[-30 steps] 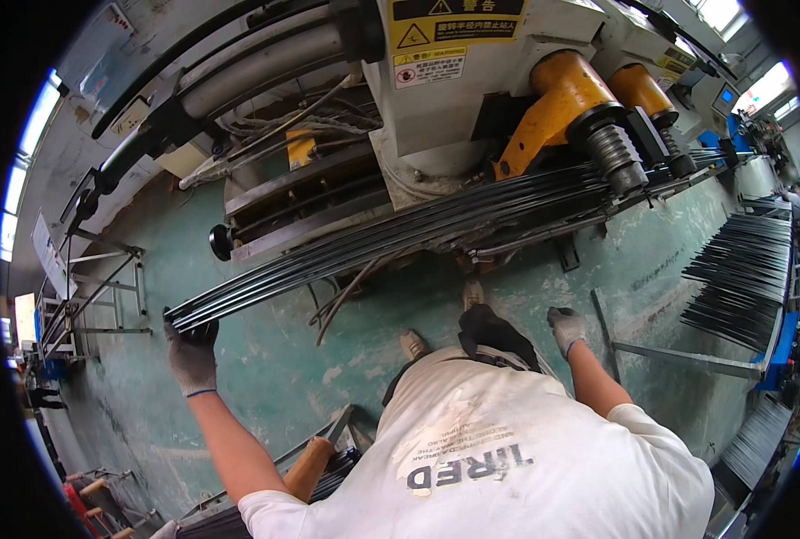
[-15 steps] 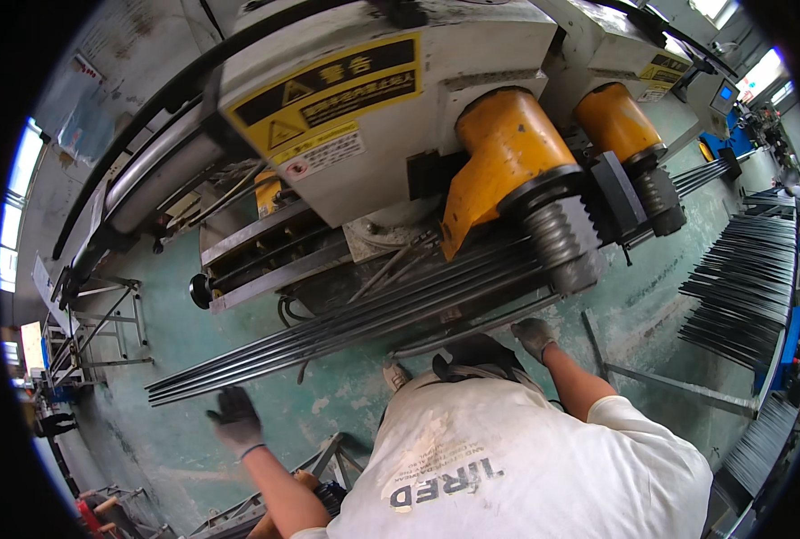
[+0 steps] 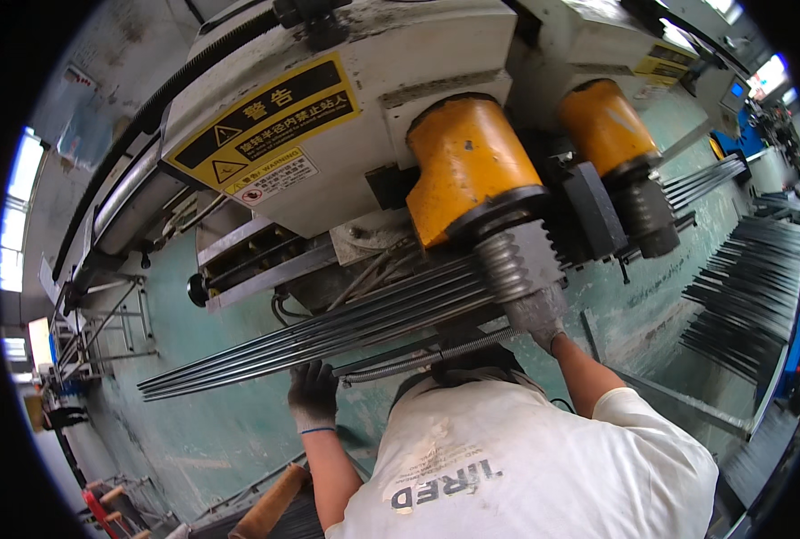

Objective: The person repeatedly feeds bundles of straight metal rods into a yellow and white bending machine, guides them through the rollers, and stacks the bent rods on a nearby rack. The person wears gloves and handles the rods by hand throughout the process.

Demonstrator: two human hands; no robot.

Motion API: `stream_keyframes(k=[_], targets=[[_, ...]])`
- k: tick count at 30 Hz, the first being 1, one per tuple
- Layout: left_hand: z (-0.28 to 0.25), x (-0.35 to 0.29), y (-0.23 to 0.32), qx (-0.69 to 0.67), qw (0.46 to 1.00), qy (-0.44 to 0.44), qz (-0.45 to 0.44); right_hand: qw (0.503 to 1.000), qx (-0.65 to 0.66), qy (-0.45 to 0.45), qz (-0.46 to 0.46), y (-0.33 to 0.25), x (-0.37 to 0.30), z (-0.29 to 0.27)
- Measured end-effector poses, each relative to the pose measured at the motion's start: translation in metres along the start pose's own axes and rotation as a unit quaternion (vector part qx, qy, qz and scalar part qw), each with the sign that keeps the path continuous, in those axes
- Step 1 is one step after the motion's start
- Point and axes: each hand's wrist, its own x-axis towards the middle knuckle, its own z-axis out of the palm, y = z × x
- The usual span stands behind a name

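Observation:
Several long dark metal rods lie side by side, running from the lower left up under the machine. My left hand, in a dark glove with a grey cuff, is at the near edge of these rods, its fingers curled against the nearest one. My right hand, in a greyish glove, reaches to the lower end of a ribbed metal die; its fingers are mostly hidden there. A coiled spring hose stretches between my two hands, in front of my body.
Above the rods stands a pale machine head with yellow warning labels and two orange arms. At right, a rack holds a stack of dark rods, with a metal frame bar nearby. A metal stand is at left.
My left hand has moved right and up from the open floor side to the rods' near edge. My right hand has come up to the die. The view has shifted slightly.

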Motion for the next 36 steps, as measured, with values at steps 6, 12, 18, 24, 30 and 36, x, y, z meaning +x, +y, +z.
stream_keyframes(k=[6,12,18,24,30,36], targets=[[0.024,0.003,-0.005,0.022,1.000,0.005,-0.011,0.983,0.069,-0.033,0.167,-0.083,-0.078,-0.030],[0.069,0.001,0.013,-0.918,0.373,0.049,-0.125,0.979,0.114,0.131,0.109,-0.100,-0.130,-0.054],[0.025,-0.011,-0.009,-0.973,0.163,0.110,-0.125,0.865,0.359,0.349,-0.028,-0.195,-0.123,-0.120],[-0.075,-0.003,-0.036,-0.954,0.235,0.185,-0.016,0.750,0.504,0.418,-0.097,-0.268,-0.095,-0.172],[-0.134,0.022,-0.032,-0.920,0.235,0.303,-0.081,0.695,0.624,0.346,-0.086,-0.297,-0.070,-0.198],[-0.227,0.061,-0.026,-0.840,0.328,0.406,-0.150,0.692,0.649,0.311,-0.052,-0.304,-0.063,-0.216]])
